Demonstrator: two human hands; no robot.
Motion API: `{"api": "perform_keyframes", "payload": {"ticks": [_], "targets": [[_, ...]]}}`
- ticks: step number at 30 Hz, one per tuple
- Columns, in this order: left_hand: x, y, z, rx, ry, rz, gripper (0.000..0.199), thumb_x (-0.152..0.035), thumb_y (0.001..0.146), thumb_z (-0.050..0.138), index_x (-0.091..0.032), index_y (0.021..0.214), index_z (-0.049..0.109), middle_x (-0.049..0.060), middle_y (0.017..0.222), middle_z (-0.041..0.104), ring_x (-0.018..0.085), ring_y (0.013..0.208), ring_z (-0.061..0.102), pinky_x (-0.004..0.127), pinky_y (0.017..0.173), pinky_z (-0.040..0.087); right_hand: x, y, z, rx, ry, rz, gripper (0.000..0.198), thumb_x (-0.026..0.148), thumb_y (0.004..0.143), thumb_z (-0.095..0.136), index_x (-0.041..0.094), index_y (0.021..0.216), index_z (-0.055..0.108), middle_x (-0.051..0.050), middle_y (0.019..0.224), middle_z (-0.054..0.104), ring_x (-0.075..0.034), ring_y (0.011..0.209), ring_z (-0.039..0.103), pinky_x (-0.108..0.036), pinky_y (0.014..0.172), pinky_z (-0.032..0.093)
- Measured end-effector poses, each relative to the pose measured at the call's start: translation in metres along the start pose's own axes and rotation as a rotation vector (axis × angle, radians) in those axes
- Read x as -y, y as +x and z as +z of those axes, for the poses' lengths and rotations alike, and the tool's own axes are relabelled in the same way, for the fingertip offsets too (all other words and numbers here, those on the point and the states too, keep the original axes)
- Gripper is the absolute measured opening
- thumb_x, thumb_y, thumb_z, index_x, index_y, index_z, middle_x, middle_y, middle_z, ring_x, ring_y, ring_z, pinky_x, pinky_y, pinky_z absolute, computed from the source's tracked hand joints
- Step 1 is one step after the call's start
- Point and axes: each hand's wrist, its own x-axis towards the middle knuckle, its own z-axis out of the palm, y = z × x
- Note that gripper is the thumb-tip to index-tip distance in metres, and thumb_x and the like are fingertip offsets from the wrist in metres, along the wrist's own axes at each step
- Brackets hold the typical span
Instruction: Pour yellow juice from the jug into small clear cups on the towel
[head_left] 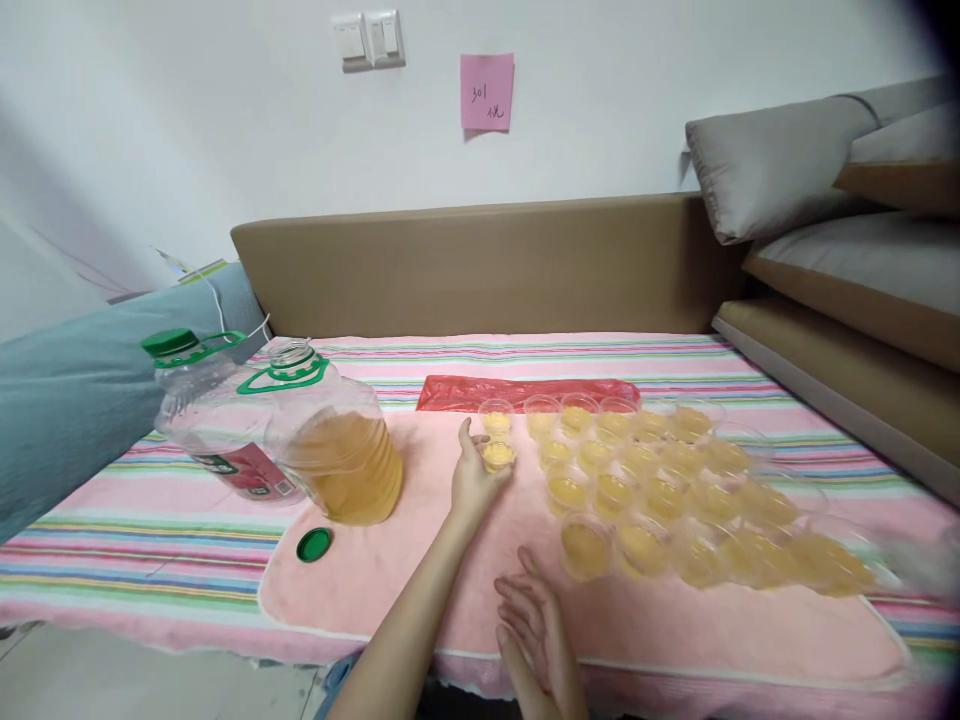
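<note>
My left hand (474,482) reaches out over the pink mat (427,560), its fingers and thumb closed round a small clear plastic cup (498,458) of yellow contents. Just behind that cup stands a similar cup (496,418). Closer to me, my right hand (531,622) hovers near the mat's front edge, loosely curved, fingers apart and holding nothing. To the right of both hands, rows of clear cups (586,545) hold yellowish liquid or contents. On the left stands a large uncapped plastic jug (345,465), part filled with amber liquid.
A second jug (217,430) with a green cap and pink label stands beside the first. A loose green cap (313,544) lies on the mat. Behind the cups is a red plastic bag (517,393). Grey cushions (780,165) are piled at the right.
</note>
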Motion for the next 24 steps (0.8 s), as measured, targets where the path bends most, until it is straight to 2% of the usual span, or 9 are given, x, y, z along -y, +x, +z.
{"api": "perform_keyframes", "payload": {"ticks": [6,8,11,14,15,17,19,22,24], "targets": [[0.007,0.000,0.000,0.019,-0.018,-0.002,0.104,-0.029,0.065,0.073,-0.020,0.144,0.007,0.013,0.121,0.058,0.021,0.095,0.067,0.033,0.082,0.052,0.028,-0.005,-0.013,-0.018,0.000,-0.040,0.039,0.044,0.086,0.060,0.029,0.121,0.055,-0.011,0.135,0.053,-0.027,0.110,0.063,-0.037,0.090,0.055],[0.007,-0.002,-0.001,0.018,-0.012,-0.001,0.107,-0.030,0.063,0.075,-0.020,0.145,0.007,0.013,0.120,0.059,0.022,0.094,0.068,0.035,0.082,0.053,0.044,-0.005,-0.022,-0.010,-0.045,-0.081,0.034,0.045,0.087,0.058,0.029,0.117,0.058,-0.010,0.133,0.056,-0.026,0.108,0.064,-0.036,0.090,0.055],[0.002,-0.007,-0.004,-0.018,0.019,0.016,0.109,-0.032,0.057,0.079,-0.021,0.144,0.014,0.015,0.127,0.056,0.028,0.112,0.061,0.043,0.094,0.049,0.074,0.000,-0.052,-0.018,-0.133,-0.185,0.023,0.043,0.090,0.055,0.026,0.104,0.062,-0.010,0.125,0.061,-0.025,0.110,0.063,-0.033,0.091,0.055],[-0.008,-0.013,-0.009,-0.075,0.066,0.062,0.109,-0.036,0.053,0.081,-0.015,0.142,0.022,0.022,0.144,0.037,0.038,0.138,0.033,0.054,0.112,0.029,0.108,0.013,-0.103,-0.051,-0.301,-0.265,0.019,0.037,0.088,0.060,0.026,0.103,0.062,-0.010,0.123,0.062,-0.026,0.119,0.057,-0.035,0.097,0.051],[-0.011,-0.016,-0.010,-0.092,0.088,0.090,0.105,-0.038,0.055,0.080,-0.013,0.141,0.024,0.023,0.146,0.033,0.039,0.140,0.027,0.055,0.115,0.023,0.118,0.018,-0.125,-0.155,-0.363,-0.305,0.021,0.037,0.086,0.063,0.026,0.104,0.061,-0.010,0.125,0.061,-0.027,0.123,0.054,-0.038,0.102,0.047],[-0.017,-0.023,-0.011,-0.133,0.231,0.228,0.092,-0.045,0.065,0.072,-0.009,0.138,0.030,0.023,0.143,0.036,0.039,0.139,0.028,0.056,0.114,0.024,0.137,0.030,-0.172,-0.341,-0.468,-0.346,0.032,0.041,0.084,0.064,0.025,0.111,0.057,-0.010,0.132,0.055,-0.029,0.127,0.049,-0.047,0.108,0.038],[-0.022,-0.032,-0.011,-0.129,0.302,0.369,0.080,-0.047,0.074,0.065,-0.011,0.137,0.032,0.022,0.144,0.036,0.037,0.140,0.028,0.056,0.114,0.025,0.150,0.043,-0.224,-0.484,-0.622,-0.391,0.047,0.048,0.081,0.064,0.024,0.119,0.053,-0.012,0.136,0.051,-0.032,0.132,0.042,-0.053,0.111,0.031],[-0.027,-0.051,-0.012,-0.120,0.366,0.499,0.067,-0.047,0.081,0.058,-0.014,0.135,0.035,0.021,0.146,0.033,0.036,0.141,0.026,0.057,0.114,0.026,0.159,0.067,-0.299,-0.691,-0.837,-0.394,0.061,0.057,0.073,0.065,0.021,0.120,0.052,-0.015,0.130,0.054,-0.034,0.126,0.048,-0.055,0.106,0.035],[-0.029,-0.064,-0.015,-0.127,0.375,0.531,0.062,-0.046,0.084,0.056,-0.015,0.134,0.037,0.021,0.146,0.034,0.037,0.141,0.027,0.058,0.113,0.028,0.162,0.086,-0.341,-0.727,-0.927,-0.347,0.069,0.061,0.070,0.063,0.017,0.121,0.051,-0.018,0.129,0.054,-0.036,0.123,0.050,-0.053,0.103,0.039]]}}
